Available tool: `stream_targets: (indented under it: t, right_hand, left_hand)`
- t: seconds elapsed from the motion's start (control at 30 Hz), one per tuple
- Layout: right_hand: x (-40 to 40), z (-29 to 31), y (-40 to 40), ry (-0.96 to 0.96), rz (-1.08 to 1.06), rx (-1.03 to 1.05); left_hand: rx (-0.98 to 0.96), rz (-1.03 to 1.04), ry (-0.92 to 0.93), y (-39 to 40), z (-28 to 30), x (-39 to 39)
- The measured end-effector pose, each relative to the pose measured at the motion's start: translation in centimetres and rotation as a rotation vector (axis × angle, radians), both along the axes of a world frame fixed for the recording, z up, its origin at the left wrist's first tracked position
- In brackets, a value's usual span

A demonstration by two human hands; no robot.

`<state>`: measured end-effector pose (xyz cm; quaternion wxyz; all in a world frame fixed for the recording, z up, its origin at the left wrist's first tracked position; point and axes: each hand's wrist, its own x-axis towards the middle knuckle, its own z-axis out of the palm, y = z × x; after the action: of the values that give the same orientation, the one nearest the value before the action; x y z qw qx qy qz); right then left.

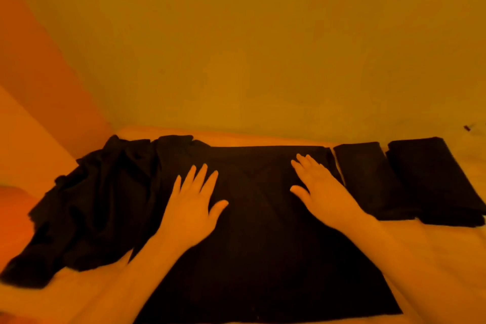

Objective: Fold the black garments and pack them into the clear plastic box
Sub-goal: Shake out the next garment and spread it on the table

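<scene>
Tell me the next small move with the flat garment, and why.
Probably fold one side in, likely the left. Both the left hand and the right hand lie flat, fingers straight, on the spread garment, which looks smooth. Two folded pieces sit to its right and a crumpled pile to its left. No clear box shows in this view.

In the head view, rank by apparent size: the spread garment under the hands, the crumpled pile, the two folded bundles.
1. Spread garment
2. Crumpled pile
3. Two folded bundles: they look alike, unranked.
</scene>
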<state>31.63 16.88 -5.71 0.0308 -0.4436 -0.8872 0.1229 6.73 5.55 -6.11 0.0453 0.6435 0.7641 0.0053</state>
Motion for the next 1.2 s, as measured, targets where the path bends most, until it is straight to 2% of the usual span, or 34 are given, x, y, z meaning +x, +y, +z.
stream_targets:
  t: [0.07,0.27,0.33,0.43,0.6,0.73,0.83,0.93,1.07,1.13,1.2]
  right_hand:
    - [0.8,-0.9,-0.4,-0.108,-0.036,-0.046]
    - [2.2,-0.4,-1.7,-0.208,-0.124,-0.078]
    - [2.0,0.4,-2.5,-0.189,-0.148,-0.066]
    - [1.4,0.9,-4.1,-0.12,-0.075,-0.026]
    - [2.8,-1.0,-6.0,-0.173,-0.048,-0.066]
    - [2.4,-0.1,-6.0,-0.179,-0.112,-0.098]
    - [0.2,0.7,-5.6,-0.117,-0.039,-0.01]
    - [-1.4,0.0,-5.1,-0.161,0.004,-0.029]
    - [-1.3,-1.0,-4.8,-0.199,-0.05,-0.041]
    - [-0.9,-0.5,-5.3,-0.177,-0.049,-0.068]
    - [0.0,0.3,-6.5,-0.102,-0.039,-0.057]
  left_hand:
    - [-0.063,0.002,0.016,-0.8,-1.2,-0.1]
    - [-0.104,-0.044,-0.008,-1.9,-1.6,-0.1]
    - [-0.092,-0.05,-0.026,-2.2,-1.3,0.1]
    - [-0.039,-0.035,-0.026,-3.2,-1.6,0.5]
    - [-0.041,-0.019,-0.01,-4.5,-1.2,0.1]
    - [0.129,0.092,0.14,-2.8,1.1,-4.7]
    - [-0.009,0.119,0.198,-1.4,1.8,-8.4]
    - [-0.118,0.151,0.1,-1.4,0.9,-9.7]
    - [-0.083,0.223,0.028,-1.4,0.5,-9.8]
    - [-0.059,0.24,0.064,-1.2,1.3,-9.2]
    - [0.086,0.233,0.124,-1.8,2.2,-7.4]
